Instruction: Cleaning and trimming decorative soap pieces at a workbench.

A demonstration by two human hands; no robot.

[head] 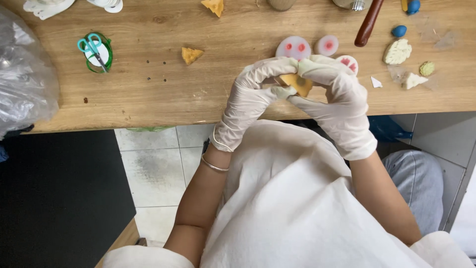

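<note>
— From where the head camera looks down, what are the hands doing?

— Both wear pale gloves. The left hand (255, 92) and the right hand (333, 97) meet over the near edge of the wooden counter (163, 99), fingers of both clamped together on a yellow-orange wedge of clay (297, 83) held between them.

— What lies around them?

— Just beyond the fingertips, three round pinkish discs with red spots (293, 48) rest on the counter. Farther beyond the right hand lies a brown rolling pin (368, 24); out past that hand sit whitish clay lumps (397, 51) and blue balls (399, 31).

— And off the left hand?

— Another orange wedge (191, 54) lies well apart, and teal scissors (93, 48) farther out still.
</note>
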